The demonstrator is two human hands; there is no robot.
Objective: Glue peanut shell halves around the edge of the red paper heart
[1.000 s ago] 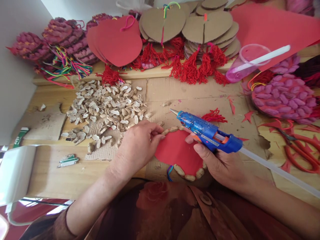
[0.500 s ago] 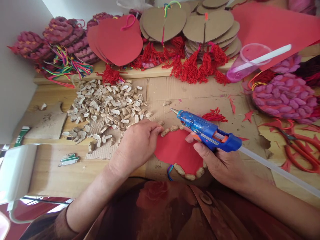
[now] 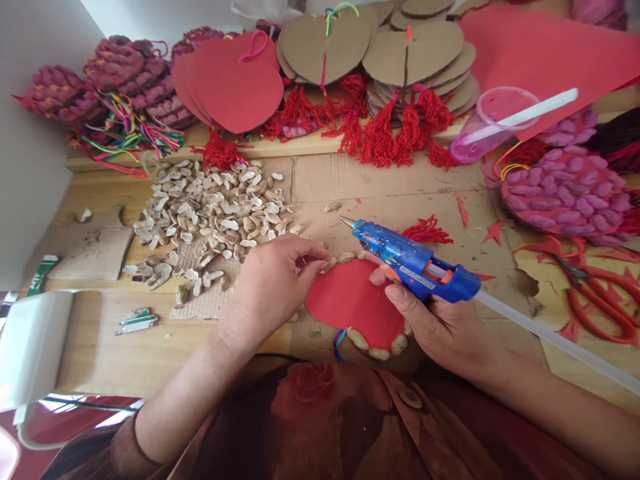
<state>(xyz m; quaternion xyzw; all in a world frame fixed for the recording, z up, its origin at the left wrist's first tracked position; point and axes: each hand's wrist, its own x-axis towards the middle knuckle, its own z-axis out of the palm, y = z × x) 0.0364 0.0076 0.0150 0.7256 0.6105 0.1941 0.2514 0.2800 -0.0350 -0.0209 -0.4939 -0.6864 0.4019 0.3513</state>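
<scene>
A red heart-shaped card (image 3: 353, 293) lies in front of me, with peanut shells (image 3: 379, 353) along parts of its rim and a blue-purple cord loop (image 3: 339, 345) at its edge. My left hand (image 3: 277, 283) is at the card's upper left; thumb and index finger stand slightly apart beside a rim peanut shell (image 3: 329, 265). Whether the fingertips touch that shell, I cannot tell. Wrapped round a blue hot glue gun (image 3: 395, 253), my right hand (image 3: 440, 323) also covers the card's right side. The gun's nozzle points left, above the cardboard; a long glue stick (image 3: 555, 337) trails from its back.
Loose peanut shells (image 3: 215, 207) are heaped at the left. Orange-handled scissors (image 3: 590, 287) and red paper scraps lie at the right. Along the back are cardboard hearts (image 3: 327, 47), red tassels (image 3: 407, 133) and a pink plastic cup (image 3: 493, 130). A white box (image 3: 35, 347) stands far left.
My left thumb and index finger have parted from a closed pinch at the card's rim. The glue gun and my right hand hold nearly the same place.
</scene>
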